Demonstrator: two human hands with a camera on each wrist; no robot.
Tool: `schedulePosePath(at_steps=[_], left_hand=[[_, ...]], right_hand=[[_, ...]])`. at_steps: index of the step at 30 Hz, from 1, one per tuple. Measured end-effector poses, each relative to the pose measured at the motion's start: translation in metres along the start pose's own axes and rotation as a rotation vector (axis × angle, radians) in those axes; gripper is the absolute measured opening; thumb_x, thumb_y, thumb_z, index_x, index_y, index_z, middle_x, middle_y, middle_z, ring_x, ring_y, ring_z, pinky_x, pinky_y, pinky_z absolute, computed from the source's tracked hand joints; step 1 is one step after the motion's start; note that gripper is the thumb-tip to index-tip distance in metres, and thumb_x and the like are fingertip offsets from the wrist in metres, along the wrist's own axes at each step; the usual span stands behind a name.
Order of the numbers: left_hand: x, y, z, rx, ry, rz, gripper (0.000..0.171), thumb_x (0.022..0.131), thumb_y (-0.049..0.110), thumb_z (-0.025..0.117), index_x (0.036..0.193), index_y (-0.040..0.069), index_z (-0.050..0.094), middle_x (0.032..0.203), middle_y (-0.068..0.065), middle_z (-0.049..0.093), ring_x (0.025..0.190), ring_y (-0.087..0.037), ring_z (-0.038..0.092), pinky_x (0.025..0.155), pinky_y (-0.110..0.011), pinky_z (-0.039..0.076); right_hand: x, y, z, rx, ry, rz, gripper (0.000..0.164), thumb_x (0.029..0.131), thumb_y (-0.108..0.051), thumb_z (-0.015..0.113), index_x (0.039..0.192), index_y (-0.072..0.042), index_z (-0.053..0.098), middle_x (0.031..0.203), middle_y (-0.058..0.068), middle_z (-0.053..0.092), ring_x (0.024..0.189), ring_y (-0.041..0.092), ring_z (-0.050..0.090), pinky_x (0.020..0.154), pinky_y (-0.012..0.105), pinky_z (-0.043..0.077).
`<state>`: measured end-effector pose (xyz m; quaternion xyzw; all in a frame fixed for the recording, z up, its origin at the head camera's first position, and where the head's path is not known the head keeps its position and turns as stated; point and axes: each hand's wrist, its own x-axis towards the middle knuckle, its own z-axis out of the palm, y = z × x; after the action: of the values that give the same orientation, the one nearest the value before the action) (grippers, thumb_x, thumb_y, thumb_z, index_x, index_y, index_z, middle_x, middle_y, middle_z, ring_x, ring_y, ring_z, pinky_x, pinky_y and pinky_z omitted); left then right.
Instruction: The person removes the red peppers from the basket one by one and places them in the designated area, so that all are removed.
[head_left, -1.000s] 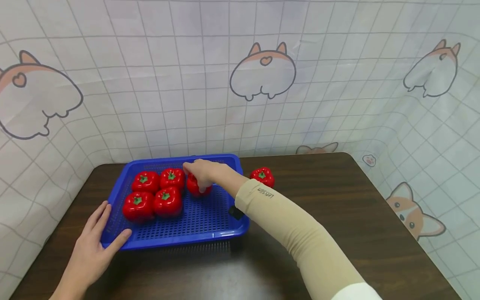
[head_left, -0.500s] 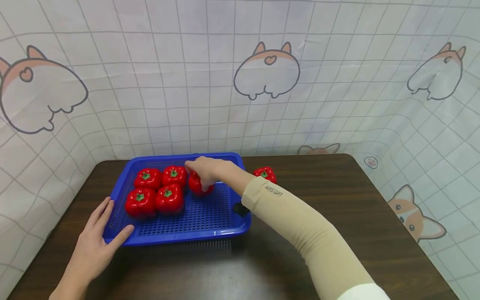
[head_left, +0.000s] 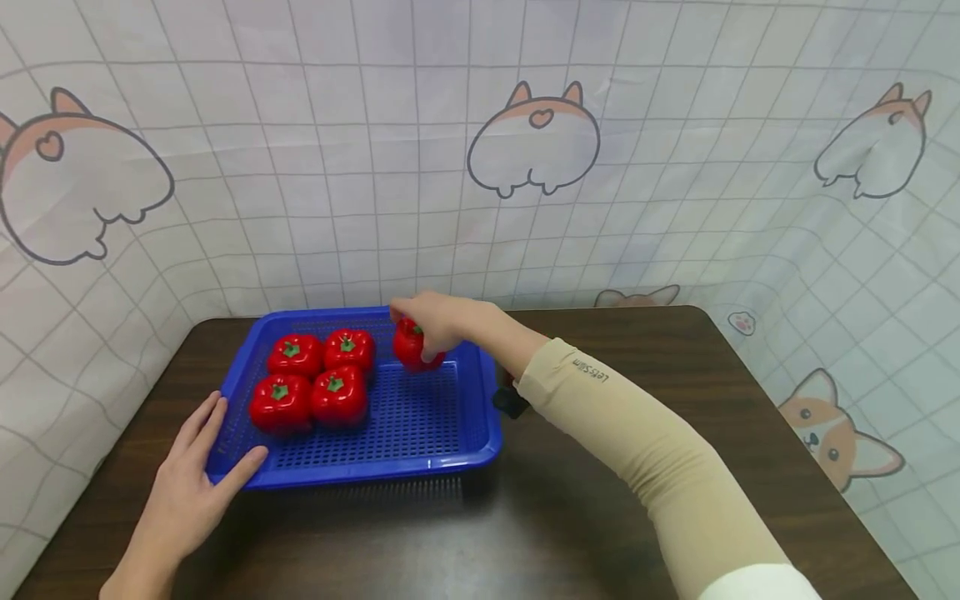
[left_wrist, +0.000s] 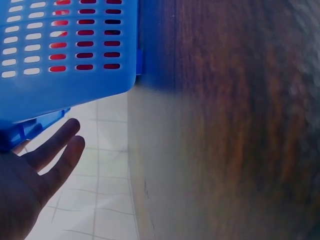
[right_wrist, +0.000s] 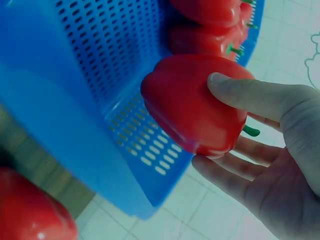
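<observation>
My right hand [head_left: 442, 321] grips a red bell pepper [head_left: 408, 343] over the right back part of the blue basket [head_left: 375, 472]. In the right wrist view the thumb lies on one side of this bell pepper [right_wrist: 185, 100] and the fingers on the other, with its green stem toward the palm. Several other red bell peppers [head_left: 339, 398] sit grouped in the basket's left half, stems up. My left hand [head_left: 187, 492] rests at the basket's left front corner, fingers extended along the rim and thumb at the front edge.
Another red bell pepper [right_wrist: 30, 210] lies outside the basket, on its right; the right arm hides most of it in the head view. The dark wooden table [head_left: 637, 400] extends to the right. A patterned white cloth [head_left: 420, 208] hangs behind.
My right hand has lifted the bell pepper and moved it right and back, away from the other peppers. The left hand stays at the basket corner.
</observation>
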<state>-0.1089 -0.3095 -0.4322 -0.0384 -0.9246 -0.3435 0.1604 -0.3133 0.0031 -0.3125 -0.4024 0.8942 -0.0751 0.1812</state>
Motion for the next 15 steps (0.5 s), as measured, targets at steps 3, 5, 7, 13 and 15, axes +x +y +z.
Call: schedulePosePath(at_steps=[3, 5, 7, 13, 15], left_hand=[[0.000, -0.001, 0.001, 0.000, 0.002, 0.000, 0.085, 0.096, 0.031, 0.073, 0.161, 0.002, 0.027, 0.167, -0.018, 0.023, 0.143, -0.056, 0.029, 0.109, -0.075, 0.024], [0.000, -0.001, 0.001, 0.003, 0.004, -0.001, 0.085, 0.096, 0.032, 0.072, 0.161, 0.002, 0.027, 0.167, -0.018, 0.023, 0.143, -0.056, 0.029, 0.109, -0.075, 0.024], [0.000, 0.000, 0.000, 0.003, 0.005, 0.000, 0.084, 0.096, 0.032, 0.072, 0.161, 0.003, 0.027, 0.167, -0.018, 0.023, 0.143, -0.056, 0.029, 0.109, -0.076, 0.024], [0.000, 0.002, -0.001, 0.002, 0.008, 0.003, 0.084, 0.096, 0.032, 0.072, 0.161, 0.003, 0.028, 0.167, -0.018, 0.023, 0.143, -0.056, 0.029, 0.108, -0.076, 0.024], [0.000, 0.002, 0.000, -0.002, 0.009, 0.005, 0.084, 0.096, 0.032, 0.073, 0.161, 0.002, 0.028, 0.167, -0.018, 0.023, 0.143, -0.056, 0.029, 0.108, -0.076, 0.025]], right_hand=[[-0.007, 0.002, -0.007, -0.002, 0.006, -0.003, 0.065, 0.083, 0.000, 0.081, 0.139, -0.009, 0.050, 0.126, 0.008, 0.060, 0.112, 0.019, 0.056, 0.081, 0.027, 0.054], [-0.011, 0.003, -0.010, 0.001, 0.011, -0.005, 0.064, 0.084, -0.001, 0.080, 0.139, -0.010, 0.049, 0.127, 0.007, 0.060, 0.114, 0.019, 0.056, 0.083, 0.027, 0.054], [-0.016, 0.004, -0.014, 0.003, 0.018, -0.008, 0.063, 0.085, -0.002, 0.080, 0.138, -0.010, 0.049, 0.129, 0.007, 0.060, 0.117, 0.019, 0.055, 0.085, 0.027, 0.054], [-0.033, 0.008, -0.024, 0.010, 0.049, -0.022, 0.061, 0.085, -0.003, 0.080, 0.138, -0.011, 0.050, 0.132, 0.006, 0.059, 0.121, 0.020, 0.055, 0.088, 0.026, 0.054], [-0.039, 0.010, -0.027, 0.025, 0.062, -0.016, 0.061, 0.085, -0.002, 0.080, 0.138, -0.012, 0.050, 0.132, 0.006, 0.059, 0.121, 0.020, 0.055, 0.088, 0.027, 0.055]])
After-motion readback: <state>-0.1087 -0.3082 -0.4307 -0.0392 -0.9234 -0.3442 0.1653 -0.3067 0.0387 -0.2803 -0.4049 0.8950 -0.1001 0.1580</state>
